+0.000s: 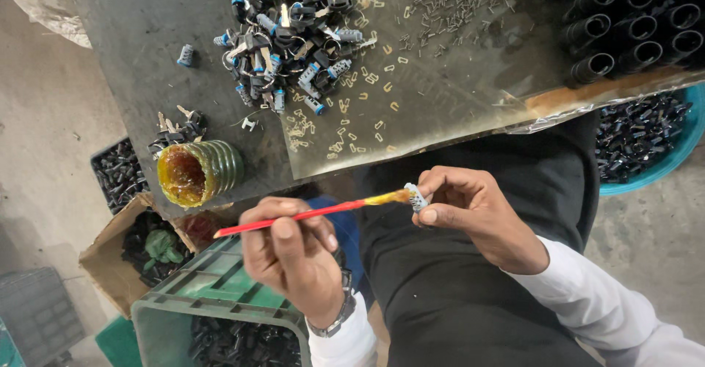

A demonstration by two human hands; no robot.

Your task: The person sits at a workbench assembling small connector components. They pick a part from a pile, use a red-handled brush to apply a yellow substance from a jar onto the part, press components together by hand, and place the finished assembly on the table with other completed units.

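Fingers of the right hand (474,213) pinch a small grey part (417,197); left hand (294,253) grips the red brush (308,213) touching it.

Soft, even daylight fills the scene, moderately bright, with no harsh shadows. The dark tabletop (455,95) carries a broad, pale sheen across its surface toward 1 o'clock, where reflected light washes out the metal. The black tubes (631,22) at 2 o'clock catch small glints on their rims. The amber-filled jar (198,172) at 9 o'clock glows warmly. Both hands (470,216) near the centre are sharp, with faint shadow beneath the fingers. The wide lens bends straight lines at the edges. The corners at 7 and 11 o'clock look softer and slightly dimmer.
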